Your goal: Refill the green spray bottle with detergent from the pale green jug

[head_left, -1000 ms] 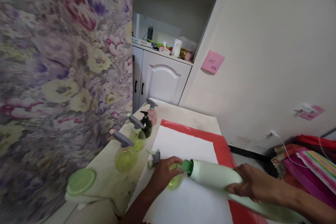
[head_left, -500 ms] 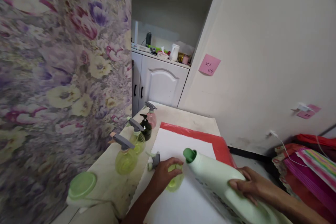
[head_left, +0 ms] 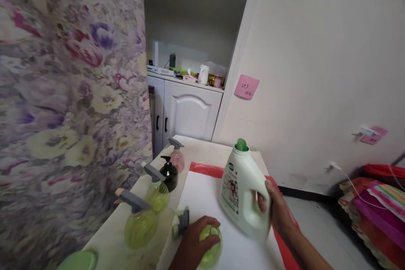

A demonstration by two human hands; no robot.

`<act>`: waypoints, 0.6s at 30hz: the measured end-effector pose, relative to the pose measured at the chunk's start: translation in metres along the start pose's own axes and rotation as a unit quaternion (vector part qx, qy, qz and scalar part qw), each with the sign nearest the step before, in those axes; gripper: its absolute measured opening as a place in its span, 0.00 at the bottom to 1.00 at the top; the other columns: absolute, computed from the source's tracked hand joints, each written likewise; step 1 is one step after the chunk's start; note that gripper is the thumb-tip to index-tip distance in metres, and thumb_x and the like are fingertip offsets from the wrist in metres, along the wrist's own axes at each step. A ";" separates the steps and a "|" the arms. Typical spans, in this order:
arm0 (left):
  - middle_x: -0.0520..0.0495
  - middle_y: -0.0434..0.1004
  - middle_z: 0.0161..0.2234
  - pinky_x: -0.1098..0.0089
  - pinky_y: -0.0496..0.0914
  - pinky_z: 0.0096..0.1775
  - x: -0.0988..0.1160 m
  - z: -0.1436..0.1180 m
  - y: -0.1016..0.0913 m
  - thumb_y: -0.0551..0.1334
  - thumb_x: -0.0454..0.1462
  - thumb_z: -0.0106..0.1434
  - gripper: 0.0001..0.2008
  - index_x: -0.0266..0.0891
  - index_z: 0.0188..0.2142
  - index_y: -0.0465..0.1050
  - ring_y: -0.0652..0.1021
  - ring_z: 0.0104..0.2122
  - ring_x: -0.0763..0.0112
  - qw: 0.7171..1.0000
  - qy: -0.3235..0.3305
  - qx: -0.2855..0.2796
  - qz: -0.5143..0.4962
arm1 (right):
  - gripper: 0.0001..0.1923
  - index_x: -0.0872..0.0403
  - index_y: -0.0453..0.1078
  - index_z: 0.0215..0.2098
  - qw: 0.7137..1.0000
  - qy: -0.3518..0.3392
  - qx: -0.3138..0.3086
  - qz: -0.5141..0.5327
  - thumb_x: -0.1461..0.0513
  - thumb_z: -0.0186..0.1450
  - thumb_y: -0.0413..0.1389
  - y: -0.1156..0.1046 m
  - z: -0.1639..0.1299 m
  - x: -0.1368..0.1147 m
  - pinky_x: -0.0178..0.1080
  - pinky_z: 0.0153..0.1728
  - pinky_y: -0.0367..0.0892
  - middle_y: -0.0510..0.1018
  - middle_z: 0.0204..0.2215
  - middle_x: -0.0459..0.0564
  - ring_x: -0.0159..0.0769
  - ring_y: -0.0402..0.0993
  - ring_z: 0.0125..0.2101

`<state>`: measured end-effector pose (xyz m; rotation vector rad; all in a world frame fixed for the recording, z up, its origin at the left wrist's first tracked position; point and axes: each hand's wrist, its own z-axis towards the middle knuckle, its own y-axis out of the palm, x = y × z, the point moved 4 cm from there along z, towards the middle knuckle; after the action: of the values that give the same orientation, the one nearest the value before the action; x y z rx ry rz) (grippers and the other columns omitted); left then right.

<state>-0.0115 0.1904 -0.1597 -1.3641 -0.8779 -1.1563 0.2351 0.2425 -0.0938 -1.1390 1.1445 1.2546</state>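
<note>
My right hand grips the handle of a large pale green detergent jug, held nearly upright with its green pour spout uncovered. Around the neck of a small yellow-green bottle, my left hand is closed, the bottle standing on a white sheet. Its top has no sprayer on it. Just left of that hand lies a loose grey and pale green spray head on the sheet.
Along the table's left side stand two yellow-green spray bottles, a dark pump bottle and a pink spray bottle. A green lid shows at bottom left. Red sheeting borders the white sheet. A wall rises at right.
The jug has gone from tilted toward the small bottle to nearly upright. My left hand stays at the small bottle. The view has tipped upward.
</note>
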 end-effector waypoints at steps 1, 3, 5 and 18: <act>0.50 0.83 0.42 0.64 0.66 0.53 -0.001 0.000 0.000 0.63 0.36 0.51 0.13 0.45 0.37 0.78 0.77 0.46 0.60 1.000 -0.009 0.004 0.006 | 0.33 0.51 0.59 0.11 1.000 -0.011 0.009 0.010 0.45 0.68 0.40 0.007 0.008 0.005 0.38 0.25 0.54 0.61 0.11 0.41 0.31 0.59 0.17; 0.50 0.82 0.44 0.63 0.64 0.55 -0.004 -0.001 0.000 0.63 0.36 0.50 0.14 0.46 0.38 0.78 0.76 0.49 0.59 0.999 -0.031 0.011 0.019 | 0.32 0.51 0.60 0.11 0.999 -0.025 0.025 0.020 0.45 0.68 0.40 0.018 0.021 0.015 0.38 0.24 0.53 0.61 0.11 0.41 0.32 0.58 0.16; 0.50 0.82 0.45 0.62 0.63 0.56 -0.007 -0.001 0.000 0.62 0.36 0.49 0.15 0.47 0.39 0.78 0.75 0.50 0.58 0.998 -0.048 0.009 0.032 | 0.32 0.51 0.61 0.12 0.998 -0.035 0.039 0.025 0.45 0.68 0.40 0.026 0.031 0.027 0.39 0.25 0.54 0.61 0.11 0.42 0.32 0.57 0.16; 0.51 0.81 0.48 0.62 0.63 0.57 -0.006 -0.002 -0.002 0.64 0.36 0.50 0.16 0.48 0.41 0.77 0.74 0.53 0.58 0.999 -0.032 -0.015 0.011 | 0.30 0.52 0.63 0.14 0.997 -0.049 0.057 -0.024 0.46 0.67 0.42 0.024 0.028 0.064 0.37 0.26 0.58 0.65 0.14 0.43 0.33 0.61 0.20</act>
<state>-0.0151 0.1894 -0.1654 -1.4387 -0.8927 -1.1180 0.2112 0.2762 -0.1549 -1.0045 1.0949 1.1793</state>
